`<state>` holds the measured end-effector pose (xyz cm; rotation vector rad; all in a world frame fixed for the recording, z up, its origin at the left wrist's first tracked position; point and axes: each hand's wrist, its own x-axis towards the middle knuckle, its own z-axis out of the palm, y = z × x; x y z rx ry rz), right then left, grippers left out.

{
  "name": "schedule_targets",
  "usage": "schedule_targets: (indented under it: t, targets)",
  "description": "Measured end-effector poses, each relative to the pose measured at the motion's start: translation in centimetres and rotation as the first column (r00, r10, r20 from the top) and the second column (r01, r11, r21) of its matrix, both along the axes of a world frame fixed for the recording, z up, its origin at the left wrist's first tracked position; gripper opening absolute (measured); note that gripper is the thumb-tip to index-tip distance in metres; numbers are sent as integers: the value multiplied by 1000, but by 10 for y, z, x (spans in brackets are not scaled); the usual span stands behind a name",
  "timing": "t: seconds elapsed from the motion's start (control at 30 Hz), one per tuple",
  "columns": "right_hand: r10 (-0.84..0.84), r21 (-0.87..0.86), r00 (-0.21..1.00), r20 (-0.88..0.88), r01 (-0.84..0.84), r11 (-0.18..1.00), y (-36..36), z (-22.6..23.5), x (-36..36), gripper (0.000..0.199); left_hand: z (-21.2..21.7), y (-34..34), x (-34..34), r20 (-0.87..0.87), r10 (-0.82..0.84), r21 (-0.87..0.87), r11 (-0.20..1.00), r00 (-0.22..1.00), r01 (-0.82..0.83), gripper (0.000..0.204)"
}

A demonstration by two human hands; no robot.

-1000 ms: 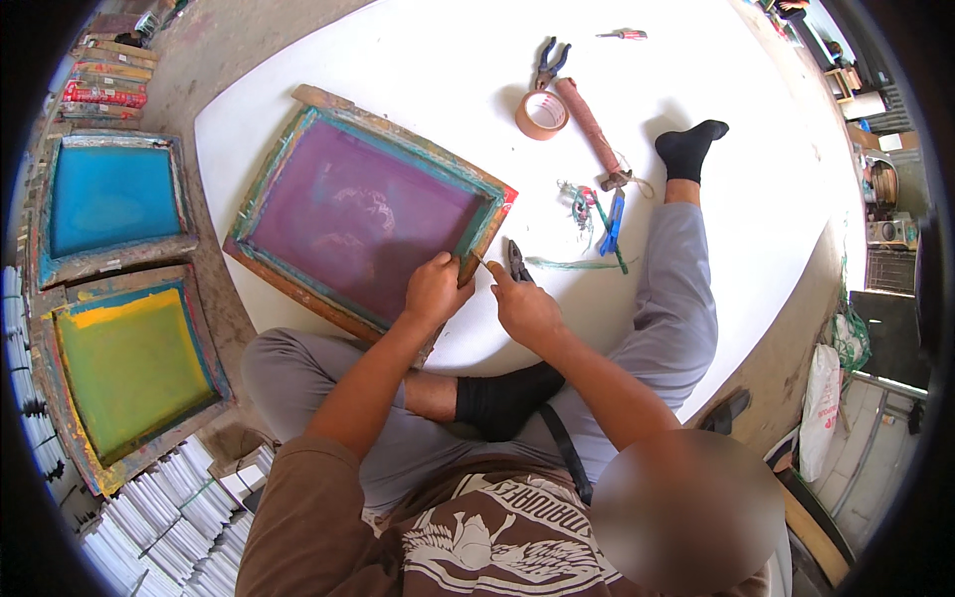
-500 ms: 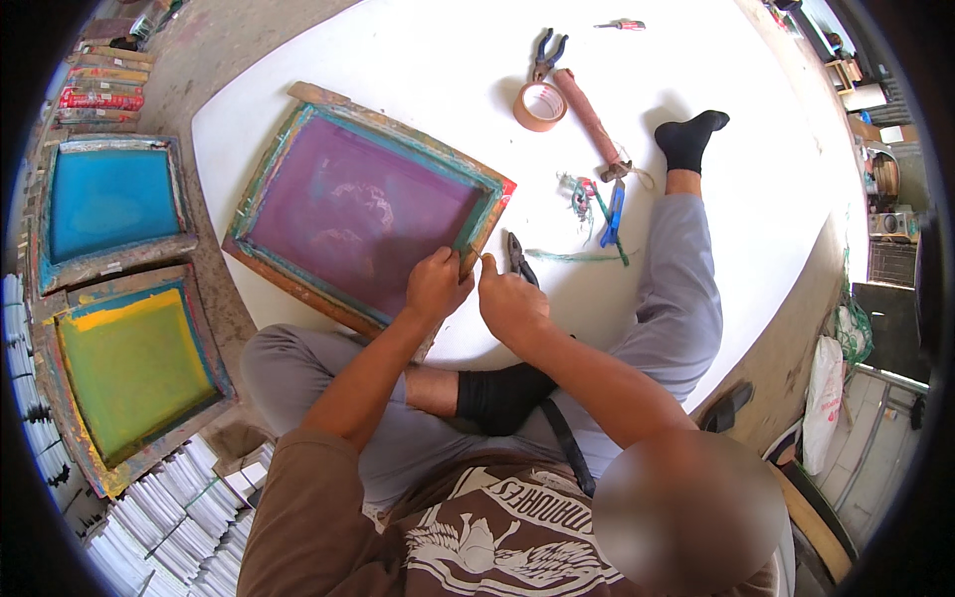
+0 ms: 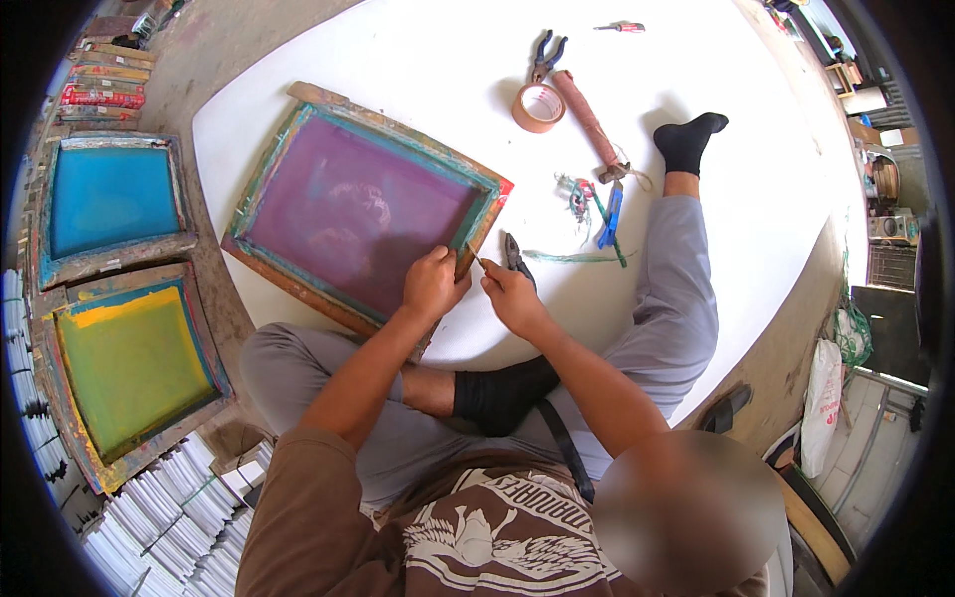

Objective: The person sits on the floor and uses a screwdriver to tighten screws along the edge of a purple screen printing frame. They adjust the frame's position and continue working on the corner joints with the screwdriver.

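Observation:
A wooden silk-screen frame [image 3: 288, 284] with purple mesh [image 3: 378, 189] lies tilted on the white surface in front of me. My left hand [image 3: 435, 284] is closed around its near right rail. From the right, my right hand [image 3: 513, 298] pinches a thin, pointed tool [image 3: 476, 255], its tip against that same rail. Most of the tool is hidden in my fingers, so its exact kind does not show. Just beyond my right hand lie dark pliers [image 3: 514, 253], partly covered by it.
Farther right lie a hammer [image 3: 589, 121], brown tape [image 3: 538, 107], blue-handled pliers [image 3: 544, 58], a blue cutter [image 3: 611, 216], a screwdriver [image 3: 621, 27] and tangled green strands [image 3: 575, 196]. A blue screen [image 3: 109, 204] and a yellow-green screen [image 3: 134, 368] stand left, above paper stacks [image 3: 174, 522].
My right hand has shifted slightly, and more of the thin tool's pale tip shows at the rail. The left hand keeps its hold; the frame has barely moved.

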<state>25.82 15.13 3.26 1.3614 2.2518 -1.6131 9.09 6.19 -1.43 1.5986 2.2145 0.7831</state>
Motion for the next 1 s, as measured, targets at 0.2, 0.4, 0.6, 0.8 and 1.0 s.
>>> schedule_targets:
  t: [0.2,0.4,0.6,0.8,1.0]
  targets:
    - [87,304,994,-66,-63,951,-5,-11,8,36,4,1,-6,1,-37,-24,999,999,37,34]
    - [171,269,946,274,-246,931,-3,37,-5,42,5,1,-6,14,-25,-41,999,1000,25,36]
    - [184,223,937,297,-255,941,-2,36,-3,47,6,2,-6,22,-29,-38,999,999,30,38]
    - [231,230,883,408,-344,910,-5,35,-11,46,1,-1,-2,-6,-22,8,1000,1000,22,35]
    - [130,114,992,-3,-129,985,12,-4,1,39,-1,1,-2,0,-26,4,1000,1000,26,31]
